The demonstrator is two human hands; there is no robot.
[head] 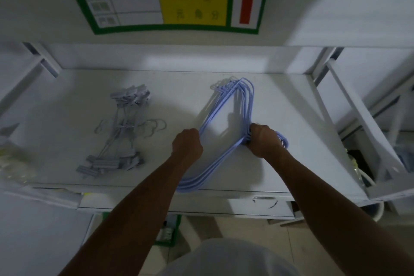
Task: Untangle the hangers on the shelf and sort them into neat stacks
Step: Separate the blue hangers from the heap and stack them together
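- Blue wire hangers point(249, 105) lay bunched on the white shelf point(298, 141), and we held them between both fists.
- Our right hand point(263, 140) was curled round the bundle at its neck, with the hooks poking out just past our knuckles.
- Our left hand point(187, 144) gripped the opposite edge, fingers closed on the wires.
- Beyond our grip one corner of the bundle pointed at the wall; the near corner reached the shelf edge beside our left forearm.
- Well left of our left hand, grey clip hangers point(118, 132) lay in a loose heap.
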